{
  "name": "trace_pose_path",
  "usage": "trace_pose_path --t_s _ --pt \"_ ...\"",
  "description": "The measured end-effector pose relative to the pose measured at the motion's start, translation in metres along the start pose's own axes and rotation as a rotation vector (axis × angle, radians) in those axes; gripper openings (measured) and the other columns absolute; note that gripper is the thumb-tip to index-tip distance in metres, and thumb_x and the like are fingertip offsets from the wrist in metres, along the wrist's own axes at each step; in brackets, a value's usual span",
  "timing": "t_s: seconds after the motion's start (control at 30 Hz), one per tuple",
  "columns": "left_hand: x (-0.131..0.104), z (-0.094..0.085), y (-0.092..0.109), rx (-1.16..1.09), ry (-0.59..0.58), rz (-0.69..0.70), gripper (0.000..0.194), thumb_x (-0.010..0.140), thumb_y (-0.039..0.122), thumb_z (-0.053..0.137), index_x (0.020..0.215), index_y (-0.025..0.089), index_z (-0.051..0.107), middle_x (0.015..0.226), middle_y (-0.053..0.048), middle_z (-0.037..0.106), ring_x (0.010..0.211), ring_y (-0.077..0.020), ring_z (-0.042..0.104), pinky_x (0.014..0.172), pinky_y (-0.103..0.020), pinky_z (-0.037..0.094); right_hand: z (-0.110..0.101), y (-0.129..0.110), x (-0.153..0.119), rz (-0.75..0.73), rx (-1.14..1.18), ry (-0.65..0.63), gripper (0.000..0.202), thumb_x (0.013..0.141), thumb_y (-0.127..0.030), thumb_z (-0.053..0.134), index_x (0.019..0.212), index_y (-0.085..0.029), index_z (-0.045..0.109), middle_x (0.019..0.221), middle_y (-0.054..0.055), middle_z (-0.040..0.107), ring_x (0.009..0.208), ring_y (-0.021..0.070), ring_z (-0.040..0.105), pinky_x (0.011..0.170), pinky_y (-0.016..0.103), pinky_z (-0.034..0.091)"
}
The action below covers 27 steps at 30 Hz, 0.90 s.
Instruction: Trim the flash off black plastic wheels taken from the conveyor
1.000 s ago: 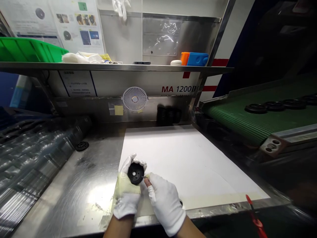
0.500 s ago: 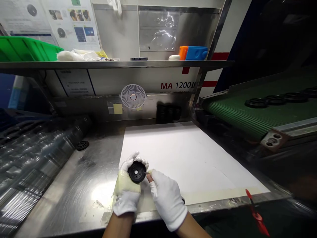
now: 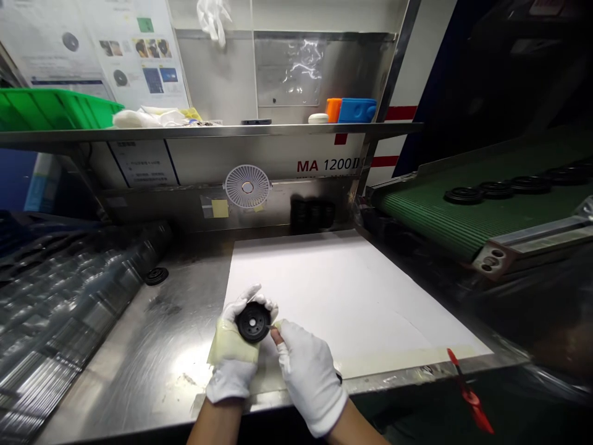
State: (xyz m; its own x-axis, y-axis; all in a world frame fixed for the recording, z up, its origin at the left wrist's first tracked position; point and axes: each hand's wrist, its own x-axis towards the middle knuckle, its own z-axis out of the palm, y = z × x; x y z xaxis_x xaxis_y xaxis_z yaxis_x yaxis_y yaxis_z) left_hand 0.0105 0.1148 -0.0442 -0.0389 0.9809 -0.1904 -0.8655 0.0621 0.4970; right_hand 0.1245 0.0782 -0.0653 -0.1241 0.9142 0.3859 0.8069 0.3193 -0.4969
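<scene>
A white glove (image 3: 227, 384) is worn on the left hand (image 3: 235, 352), wrapped across the middle by a pale yellow band (image 3: 229, 343). The right hand (image 3: 306, 368) is covered by a similar white glove (image 3: 315, 389), with one fingertip (image 3: 277, 337) exposed. The forearms (image 3: 217, 423) are left bare beyond the short cuffs (image 3: 228, 394).

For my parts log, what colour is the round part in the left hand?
Black; the round part shows best in the head view.

A pale-centred black disc (image 3: 254, 330) faces the camera in the left hand (image 3: 234, 340).
</scene>
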Motion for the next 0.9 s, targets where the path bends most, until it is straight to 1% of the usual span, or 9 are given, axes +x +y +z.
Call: trace_pose_path --t_s 0.1,0.23,0.37,0.43,0.57,0.67,0.73,0.8,0.9 --pt "-0.006 0.009 -0.002 0.032 0.05 0.191 0.016 0.073 0.018 0.063 0.088 0.014 0.065 0.068 -0.002 0.059 0.067 -0.0132 0.059 0.072 -0.03 0.053 -0.005 -0.01 -0.006 -0.006 0.011 0.033 0.027 0.093 -0.033 0.035 0.075 -0.024 0.053 0.065 -0.002 0.06 0.057 0.0141 0.053 0.055 0.028 0.022" --pt "-0.025 0.021 -0.001 -0.078 0.027 0.262 0.014 0.074 0.018 0.065 0.088 0.017 0.064 0.072 0.001 0.059 0.07 -0.0093 0.059 0.077 -0.026 0.052 -0.014 -0.031 -0.018 -0.041 0.075 0.065 0.023 0.09 -0.029 0.039 0.073 -0.023 0.053 0.064 -0.003 0.061 0.056 0.0134 0.052 0.054 0.027 0.022" --pt "-0.054 0.028 0.011 -0.034 0.015 0.173 0.032 0.076 0.018 0.051 0.105 0.014 0.063 0.09 -0.011 0.065 0.088 -0.0234 0.062 0.078 -0.041 0.053 -0.027 -0.038 -0.027 -0.131 0.14 0.095 0.023 0.09 -0.028 0.04 0.072 -0.022 0.053 0.064 -0.002 0.061 0.057 0.0128 0.053 0.055 0.026 0.024" --pt "-0.064 0.029 0.016 -0.011 -0.006 0.079 0.035 0.075 0.02 0.048 0.105 0.01 0.063 0.084 -0.014 0.065 0.083 -0.0268 0.063 0.072 -0.045 0.053 -0.031 -0.035 -0.029 -0.14 0.13 0.112 0.025 0.092 -0.029 0.038 0.075 -0.022 0.054 0.067 -0.001 0.062 0.059 0.013 0.054 0.056 0.025 0.025" --pt "-0.065 0.027 0.016 0.006 -0.01 0.17 0.019 0.076 0.019 0.057 0.091 0.011 0.065 0.068 -0.005 0.06 0.066 -0.015 0.06 0.071 -0.034 0.053 -0.031 -0.032 -0.031 -0.11 0.068 0.148 0.029 0.094 -0.032 0.034 0.075 -0.022 0.055 0.066 -0.001 0.061 0.055 0.013 0.051 0.055 0.026 0.024" --pt "-0.059 0.025 0.012 -0.038 -0.016 0.227 0.009 0.076 0.019 0.062 0.083 0.014 0.064 0.067 0.0 0.058 0.064 -0.0105 0.058 0.075 -0.03 0.053 -0.025 -0.043 -0.036 -0.114 0.072 0.164 0.029 0.093 -0.031 0.036 0.072 -0.022 0.053 0.062 -0.002 0.059 0.053 0.0126 0.051 0.053 0.026 0.024" --pt "-0.057 0.022 0.013 -0.07 -0.02 0.272 0.013 0.076 0.018 0.062 0.089 0.016 0.064 0.069 0.0 0.059 0.068 -0.0103 0.06 0.08 -0.029 0.052 -0.022 -0.052 -0.038 -0.106 0.074 0.166 0.028 0.092 -0.029 0.037 0.071 -0.022 0.053 0.061 -0.002 0.059 0.052 0.0122 0.051 0.053 0.025 0.024" --pt "-0.057 0.018 0.02 -0.05 -0.017 0.274 0.027 0.076 0.016 0.06 0.102 0.018 0.063 0.08 -0.003 0.064 0.08 -0.0146 0.063 0.085 -0.033 0.051 -0.019 -0.06 -0.036 -0.107 0.073 0.158 0.027 0.091 -0.027 0.037 0.07 -0.021 0.053 0.061 -0.002 0.06 0.053 0.0119 0.052 0.052 0.025 0.023" --pt "-0.057 0.01 0.038 -0.002 -0.074 0.065 0.044 0.073 0.018 0.052 0.116 0.014 0.058 0.101 -0.015 0.065 0.093 -0.0277 0.063 0.081 -0.046 0.052 -0.015 -0.064 -0.03 -0.118 0.05 0.152 0.029 0.092 -0.028 0.036 0.071 -0.021 0.053 0.061 -0.002 0.06 0.054 0.0123 0.052 0.053 0.025 0.025"
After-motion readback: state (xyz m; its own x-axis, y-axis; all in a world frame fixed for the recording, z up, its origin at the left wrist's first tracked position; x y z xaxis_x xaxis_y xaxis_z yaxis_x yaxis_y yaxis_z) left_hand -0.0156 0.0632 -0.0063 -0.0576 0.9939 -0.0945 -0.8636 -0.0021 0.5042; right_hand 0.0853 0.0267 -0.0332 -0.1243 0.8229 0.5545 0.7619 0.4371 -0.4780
